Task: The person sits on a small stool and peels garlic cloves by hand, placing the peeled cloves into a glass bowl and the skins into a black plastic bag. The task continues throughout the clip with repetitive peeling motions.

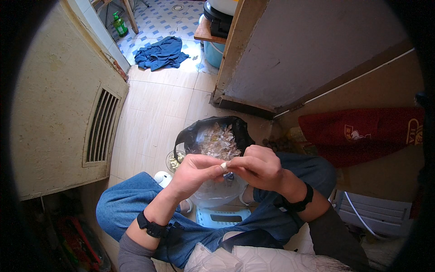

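Observation:
A small whitish piece, which looks like a garlic clove [224, 166], is pinched between the fingertips of my left hand [195, 173]. The fingers of my right hand [260, 166] meet it from the other side and grip it too. Below my hands stands a black plastic bag [193, 131] with dry, papery skins [220, 141] inside. To the left of the bag, partly behind my left hand, is a round clear bowl [167, 163] of pale peeled cloves. A translucent plastic bag [214, 195] bulges under my hands, its contents mostly hidden.
A light-blue device with a dark display [222, 213] lies between my legs. A vented door [61, 102] stands at the left, a door frame [227, 68] at the right. Dark blue cloth [161, 52] lies on the tiles ahead. Red fabric [353, 136] is at the right.

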The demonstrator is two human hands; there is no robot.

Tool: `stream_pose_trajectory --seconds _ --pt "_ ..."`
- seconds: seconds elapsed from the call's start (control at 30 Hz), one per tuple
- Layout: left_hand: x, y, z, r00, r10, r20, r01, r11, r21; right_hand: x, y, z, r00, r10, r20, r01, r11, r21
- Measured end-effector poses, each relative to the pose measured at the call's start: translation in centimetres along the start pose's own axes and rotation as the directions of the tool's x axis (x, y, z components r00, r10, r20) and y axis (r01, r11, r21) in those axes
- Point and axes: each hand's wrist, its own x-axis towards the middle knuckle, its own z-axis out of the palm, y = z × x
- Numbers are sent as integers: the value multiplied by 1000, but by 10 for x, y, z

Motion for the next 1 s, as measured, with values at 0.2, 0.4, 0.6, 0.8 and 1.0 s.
stream_pose_trajectory --seconds 0.2,0.4,0.6,0.8,1.0 --pt "1 1 2 1000 -16 -22 16 1000 8 0 -1 -1 999 -35 -18 34 999 -28" --pt "0 2 3 1000 0 -21 0 1000 -26 2 -1 0 1000 -7 10 7 1000 5" --pt "2 2 5 999 48 -20 -49 998 -49 1 -7 -7 978 205 34 -208 964 163" --pt "2 4 4 995 100 8 -99 994 -43 -2 -7 -2 955 296 16 -293 935 199" --pt "1 4 4 993 116 12 -116 993 -9 -4 -6 -1 934 352 62 -356 900 252"
